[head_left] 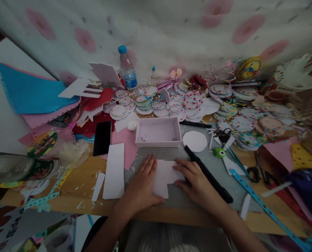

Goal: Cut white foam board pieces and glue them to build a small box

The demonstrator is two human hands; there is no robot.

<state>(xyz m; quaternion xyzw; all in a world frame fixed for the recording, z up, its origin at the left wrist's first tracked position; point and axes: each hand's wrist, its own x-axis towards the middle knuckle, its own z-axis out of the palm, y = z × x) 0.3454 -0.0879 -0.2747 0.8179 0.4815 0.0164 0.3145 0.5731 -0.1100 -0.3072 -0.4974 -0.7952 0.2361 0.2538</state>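
A large white card piece (160, 189) lies on the grey cutting mat. My left hand (142, 182) rests flat along its left side, fingers stretched out and thumb near its lower edge. Another small white card (169, 168) overlaps it on the right; whether the two are joined I cannot tell. My right hand (195, 180) grips this card's right end, with fingertips on top and thumb at the lower edge. Just beyond both hands stands an open white box (158, 141). Beside my right hand lies a long black tool (211, 178), perhaps a cutter.
A white card strip (114, 171) and a black phone (102, 138) lie left. A white paper oval (195, 141), scissors (259, 171) and a blue dotted strip (261, 197) are right. Decorated paper discs (171, 105) and a water bottle (128, 70) crowd the back.
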